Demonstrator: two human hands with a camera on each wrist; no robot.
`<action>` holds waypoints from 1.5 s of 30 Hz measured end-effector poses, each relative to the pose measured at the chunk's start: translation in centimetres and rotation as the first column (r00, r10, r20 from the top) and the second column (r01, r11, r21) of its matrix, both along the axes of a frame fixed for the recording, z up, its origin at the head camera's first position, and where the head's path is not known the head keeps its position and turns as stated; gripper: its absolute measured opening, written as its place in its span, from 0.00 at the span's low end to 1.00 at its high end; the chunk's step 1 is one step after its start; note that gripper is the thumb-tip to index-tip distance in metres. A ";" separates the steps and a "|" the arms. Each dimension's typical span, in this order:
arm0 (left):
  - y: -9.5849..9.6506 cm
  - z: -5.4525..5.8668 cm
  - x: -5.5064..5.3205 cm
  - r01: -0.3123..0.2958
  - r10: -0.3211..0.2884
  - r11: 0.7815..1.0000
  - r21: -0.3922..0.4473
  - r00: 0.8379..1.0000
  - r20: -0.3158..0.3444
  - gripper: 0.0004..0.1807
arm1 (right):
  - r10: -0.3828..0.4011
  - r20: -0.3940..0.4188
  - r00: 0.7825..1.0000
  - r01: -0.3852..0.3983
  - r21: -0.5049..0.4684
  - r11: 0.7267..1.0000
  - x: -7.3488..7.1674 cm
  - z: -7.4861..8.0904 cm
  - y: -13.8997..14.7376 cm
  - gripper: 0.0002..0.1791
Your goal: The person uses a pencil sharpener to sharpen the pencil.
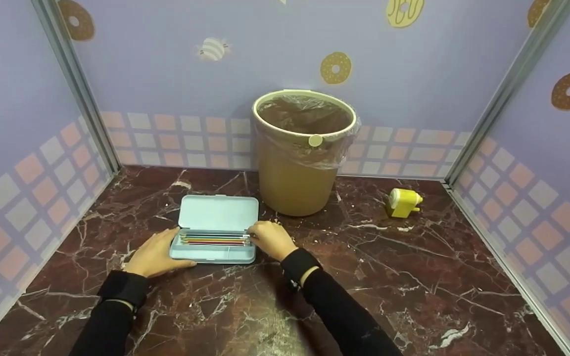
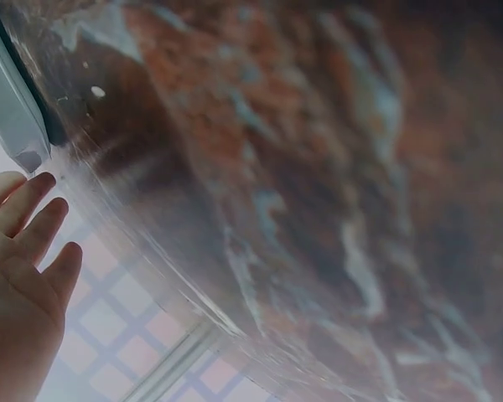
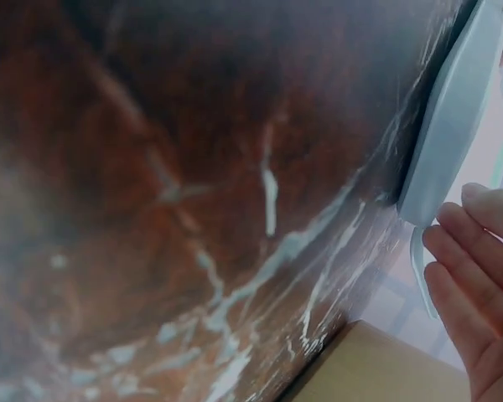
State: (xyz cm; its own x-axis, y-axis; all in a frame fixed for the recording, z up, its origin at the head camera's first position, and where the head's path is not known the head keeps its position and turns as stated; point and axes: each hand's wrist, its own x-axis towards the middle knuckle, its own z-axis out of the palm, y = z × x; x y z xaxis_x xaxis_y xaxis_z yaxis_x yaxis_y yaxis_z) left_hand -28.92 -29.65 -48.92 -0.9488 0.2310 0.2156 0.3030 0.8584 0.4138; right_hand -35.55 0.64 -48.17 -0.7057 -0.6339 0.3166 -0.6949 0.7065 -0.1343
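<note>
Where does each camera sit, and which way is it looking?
Head: on the head, looking forward and down at the open pencil case and bin; left hand, right hand and sleeves show.
Left wrist: on that wrist, facing across the marbled tabletop; part of the left hand shows.
Right wrist: on that wrist, facing across the tabletop towards the bin; part of the right hand shows.
Shared: both wrist views catch the pencil case.

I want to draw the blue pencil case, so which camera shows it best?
The head view: it shows nearly all of the pencil case, open, with pencils inside. The left wrist view catches only a piece at upper left; the right wrist view, part of one side at upper right.
</note>
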 end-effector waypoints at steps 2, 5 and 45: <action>0.1 -0.1 -0.1 0.001 -0.001 1.000 -0.002 1.000 0.001 0.54 | 0.009 -0.009 1.000 -0.008 0.019 1.000 0.0 0.1 -0.1 0.06; 0.2 -0.1 -0.2 -0.001 0.001 1.000 -0.001 1.000 0.008 0.54 | 0.032 -0.022 0.999 -0.031 0.046 0.998 0.1 0.3 -0.3 0.06; 0.0 -0.2 -0.4 -0.010 0.010 1.000 -0.009 1.000 -0.006 0.51 | -0.015 -0.170 0.985 0.066 0.295 0.953 -0.2 0.4 -2.9 0.07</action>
State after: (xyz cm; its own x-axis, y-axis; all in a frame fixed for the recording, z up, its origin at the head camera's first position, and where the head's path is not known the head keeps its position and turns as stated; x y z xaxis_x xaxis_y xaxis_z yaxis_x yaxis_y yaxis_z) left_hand -29.32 -29.60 -49.11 -0.9497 0.2233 0.2194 0.2968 0.8651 0.4042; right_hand -35.70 -2.22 -47.73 -0.6870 -0.6889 0.2311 -0.6593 0.7247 0.2002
